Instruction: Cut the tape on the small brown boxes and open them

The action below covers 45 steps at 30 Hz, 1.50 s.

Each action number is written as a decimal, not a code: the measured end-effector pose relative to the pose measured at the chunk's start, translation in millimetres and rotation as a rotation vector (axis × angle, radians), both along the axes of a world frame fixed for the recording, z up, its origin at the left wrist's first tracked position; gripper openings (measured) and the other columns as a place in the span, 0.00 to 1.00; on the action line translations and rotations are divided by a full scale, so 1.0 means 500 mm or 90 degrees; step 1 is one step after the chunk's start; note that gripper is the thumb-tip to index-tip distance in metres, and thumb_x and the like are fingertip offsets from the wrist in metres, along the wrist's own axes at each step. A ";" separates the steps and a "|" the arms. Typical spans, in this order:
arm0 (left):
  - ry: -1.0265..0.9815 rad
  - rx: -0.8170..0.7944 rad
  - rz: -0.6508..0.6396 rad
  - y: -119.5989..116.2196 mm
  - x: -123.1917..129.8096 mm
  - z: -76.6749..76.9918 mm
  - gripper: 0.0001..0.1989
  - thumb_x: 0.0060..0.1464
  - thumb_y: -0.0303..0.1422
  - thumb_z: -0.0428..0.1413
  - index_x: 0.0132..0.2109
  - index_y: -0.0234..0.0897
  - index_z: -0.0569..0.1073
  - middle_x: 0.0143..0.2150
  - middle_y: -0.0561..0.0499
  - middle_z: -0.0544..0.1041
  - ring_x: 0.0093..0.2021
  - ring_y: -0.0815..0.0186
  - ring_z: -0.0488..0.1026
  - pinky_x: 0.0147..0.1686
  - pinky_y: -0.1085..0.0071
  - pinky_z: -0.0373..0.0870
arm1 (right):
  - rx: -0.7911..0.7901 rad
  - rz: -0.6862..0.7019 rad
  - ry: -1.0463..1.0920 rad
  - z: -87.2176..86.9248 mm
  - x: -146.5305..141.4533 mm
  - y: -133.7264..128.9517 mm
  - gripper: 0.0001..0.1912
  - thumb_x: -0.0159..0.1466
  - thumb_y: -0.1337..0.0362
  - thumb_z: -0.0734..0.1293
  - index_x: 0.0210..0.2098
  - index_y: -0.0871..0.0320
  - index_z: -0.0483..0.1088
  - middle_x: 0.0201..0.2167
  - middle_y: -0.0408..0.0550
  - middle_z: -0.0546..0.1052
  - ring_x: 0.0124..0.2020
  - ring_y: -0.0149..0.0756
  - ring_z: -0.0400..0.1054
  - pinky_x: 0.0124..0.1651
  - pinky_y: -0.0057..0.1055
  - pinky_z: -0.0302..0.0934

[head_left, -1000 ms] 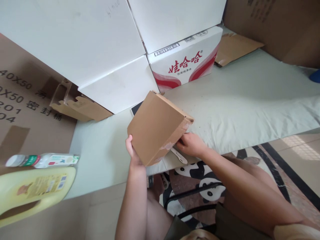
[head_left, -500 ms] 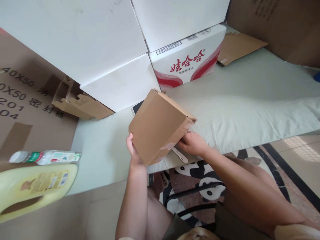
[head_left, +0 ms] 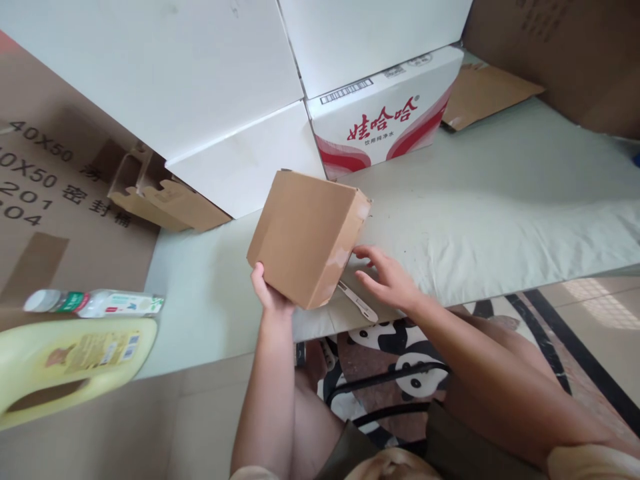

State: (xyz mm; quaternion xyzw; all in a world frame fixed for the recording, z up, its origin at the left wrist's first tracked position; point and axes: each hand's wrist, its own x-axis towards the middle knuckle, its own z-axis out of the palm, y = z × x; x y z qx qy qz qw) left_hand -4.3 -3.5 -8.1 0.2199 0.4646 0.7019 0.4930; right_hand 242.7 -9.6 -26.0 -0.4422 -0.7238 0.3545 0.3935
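Note:
A small brown cardboard box (head_left: 305,233) is held tilted above the cloth-covered surface, with torn tape along its right side. My left hand (head_left: 270,290) grips its lower left corner, thumb on the front face, the other fingers hidden behind it. Just off the taped side is my right hand (head_left: 385,277), fingers apart and curved, with nothing in them. Below the box and beside the right hand lies a white utility knife (head_left: 357,303) on the cloth, its upper end partly hidden by the box.
Large white cartons (head_left: 240,153) and a red-and-white water carton (head_left: 383,127) stand behind. At left are a plastic bottle (head_left: 100,302), a yellow jug (head_left: 85,357) and opened cardboard (head_left: 175,200). Flat cardboard (head_left: 490,93) lies back right. The surface's front edge (head_left: 500,287) runs near my knees.
The box has turned and shifted slightly up and left in my left hand. My right hand has come away from its taped side and opened, leaving more of the knife visible.

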 end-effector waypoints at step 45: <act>0.090 -0.021 -0.015 0.017 0.002 -0.053 0.34 0.38 0.56 0.71 0.49 0.44 0.77 0.56 0.46 0.79 0.60 0.55 0.74 0.50 0.67 0.75 | 0.039 -0.037 0.005 -0.010 -0.008 0.004 0.27 0.65 0.58 0.64 0.61 0.56 0.59 0.57 0.62 0.73 0.59 0.54 0.69 0.61 0.55 0.67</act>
